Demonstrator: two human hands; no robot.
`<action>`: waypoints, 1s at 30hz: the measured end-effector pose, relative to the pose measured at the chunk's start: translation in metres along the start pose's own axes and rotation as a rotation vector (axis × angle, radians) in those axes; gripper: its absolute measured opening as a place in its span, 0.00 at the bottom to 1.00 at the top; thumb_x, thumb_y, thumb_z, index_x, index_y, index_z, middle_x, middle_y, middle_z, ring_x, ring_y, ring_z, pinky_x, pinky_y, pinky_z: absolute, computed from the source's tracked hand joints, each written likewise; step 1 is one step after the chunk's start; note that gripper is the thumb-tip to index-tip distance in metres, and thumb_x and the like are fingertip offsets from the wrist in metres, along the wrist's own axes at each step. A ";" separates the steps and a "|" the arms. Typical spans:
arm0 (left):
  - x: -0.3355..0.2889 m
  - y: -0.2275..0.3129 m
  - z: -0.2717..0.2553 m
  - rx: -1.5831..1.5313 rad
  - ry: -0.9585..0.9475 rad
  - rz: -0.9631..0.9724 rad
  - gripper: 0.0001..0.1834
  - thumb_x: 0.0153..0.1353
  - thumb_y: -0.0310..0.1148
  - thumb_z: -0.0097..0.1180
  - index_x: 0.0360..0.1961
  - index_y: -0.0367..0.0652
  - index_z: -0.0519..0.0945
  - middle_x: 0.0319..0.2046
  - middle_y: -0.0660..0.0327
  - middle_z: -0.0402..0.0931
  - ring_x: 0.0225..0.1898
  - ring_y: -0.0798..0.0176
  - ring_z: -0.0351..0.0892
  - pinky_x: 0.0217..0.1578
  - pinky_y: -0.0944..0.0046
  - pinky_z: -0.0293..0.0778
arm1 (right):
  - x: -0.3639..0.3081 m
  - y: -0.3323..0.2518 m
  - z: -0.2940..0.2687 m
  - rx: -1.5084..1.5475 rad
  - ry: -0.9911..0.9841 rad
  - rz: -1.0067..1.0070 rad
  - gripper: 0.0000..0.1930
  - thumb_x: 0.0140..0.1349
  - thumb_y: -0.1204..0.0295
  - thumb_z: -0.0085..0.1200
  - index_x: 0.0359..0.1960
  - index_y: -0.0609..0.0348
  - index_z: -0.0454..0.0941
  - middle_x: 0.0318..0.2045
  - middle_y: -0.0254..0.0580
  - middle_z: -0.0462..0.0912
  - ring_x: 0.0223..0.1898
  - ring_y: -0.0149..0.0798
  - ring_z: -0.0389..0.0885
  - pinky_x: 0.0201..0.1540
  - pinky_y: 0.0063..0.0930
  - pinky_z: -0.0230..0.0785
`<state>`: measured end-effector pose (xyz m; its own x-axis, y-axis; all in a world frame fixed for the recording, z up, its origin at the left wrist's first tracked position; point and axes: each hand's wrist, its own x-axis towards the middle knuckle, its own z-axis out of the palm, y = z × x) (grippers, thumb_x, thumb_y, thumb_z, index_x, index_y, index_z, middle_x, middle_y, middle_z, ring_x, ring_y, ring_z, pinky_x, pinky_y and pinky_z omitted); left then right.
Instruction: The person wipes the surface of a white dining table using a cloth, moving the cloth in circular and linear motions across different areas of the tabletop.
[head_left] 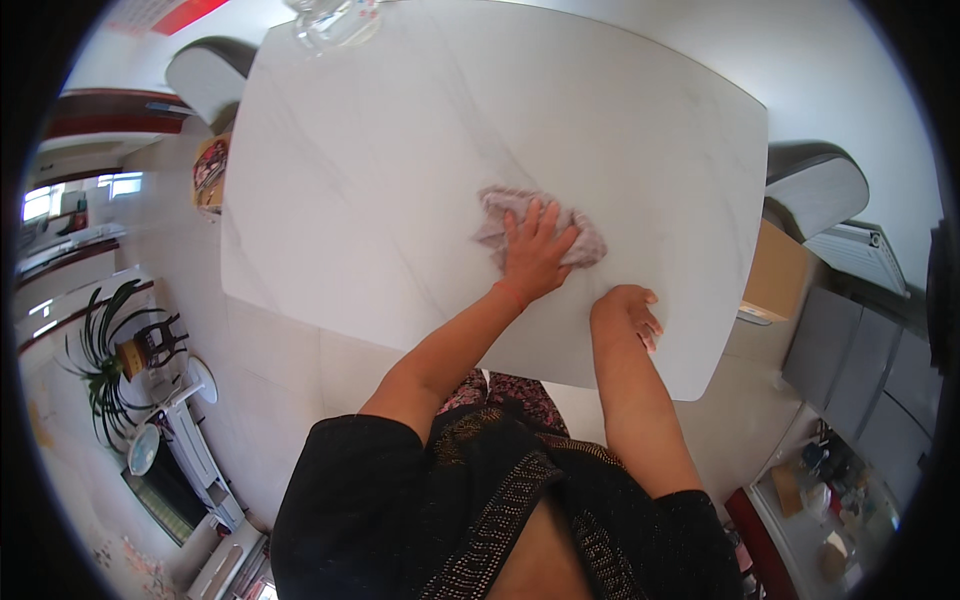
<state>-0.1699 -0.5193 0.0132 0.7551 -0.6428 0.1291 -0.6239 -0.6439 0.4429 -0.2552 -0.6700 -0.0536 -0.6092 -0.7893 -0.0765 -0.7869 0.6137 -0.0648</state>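
Note:
My left hand (535, 258) lies flat with spread fingers on a crumpled pinkish-grey cloth (590, 240), pressing it onto the white marble table (400, 150) a little right of its middle. A thin red band circles that wrist. My right hand (628, 312) rests palm down on the bare tabletop near the front edge, just right of the cloth and apart from it, holding nothing. Both forearms reach up from my dark patterned top at the bottom of the view.
A clear glass vessel (335, 20) stands at the table's far edge. Grey chairs sit at the far left corner (210, 75) and the right side (815, 185). A cardboard box (775, 270) stands by the right edge, a potted plant (105, 350) on the floor to the left.

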 end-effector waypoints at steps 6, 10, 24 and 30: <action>-0.119 -0.066 -0.045 0.093 -0.006 -0.220 0.33 0.42 0.43 0.66 0.54 0.53 0.73 0.65 0.51 0.53 0.69 0.40 0.43 0.58 0.24 0.41 | 0.000 -0.001 -0.023 0.100 -0.056 0.049 0.38 0.64 0.48 0.28 0.70 0.60 0.44 0.69 0.65 0.40 0.70 0.63 0.37 0.66 0.62 0.34; -0.152 -0.098 -0.080 0.237 -0.120 -0.441 0.42 0.44 0.50 0.64 0.62 0.51 0.64 0.68 0.50 0.44 0.70 0.40 0.37 0.60 0.25 0.36 | -0.011 -0.001 -0.037 0.168 -0.087 0.093 0.38 0.63 0.48 0.27 0.70 0.61 0.44 0.69 0.67 0.39 0.70 0.65 0.37 0.66 0.63 0.33; -0.154 -0.167 -0.127 0.109 -0.116 -0.704 0.49 0.40 0.51 0.66 0.65 0.56 0.59 0.70 0.47 0.39 0.71 0.41 0.35 0.66 0.38 0.37 | 0.061 0.174 -0.067 -0.093 -0.243 -1.506 0.39 0.59 0.51 0.50 0.69 0.51 0.51 0.71 0.53 0.42 0.72 0.53 0.37 0.68 0.58 0.32; -0.144 -0.234 -0.149 0.080 -0.098 -0.689 0.45 0.43 0.47 0.66 0.63 0.54 0.61 0.70 0.52 0.41 0.71 0.46 0.38 0.67 0.41 0.40 | 0.012 0.149 -0.052 -0.276 -0.300 -1.092 0.41 0.63 0.46 0.42 0.71 0.50 0.41 0.72 0.47 0.33 0.73 0.50 0.29 0.66 0.65 0.29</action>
<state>-0.1025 -0.2146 0.0228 0.9645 -0.1097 -0.2402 -0.0257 -0.9443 0.3281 -0.3845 -0.5893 -0.0121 0.4237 -0.8361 -0.3484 -0.8960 -0.4434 -0.0254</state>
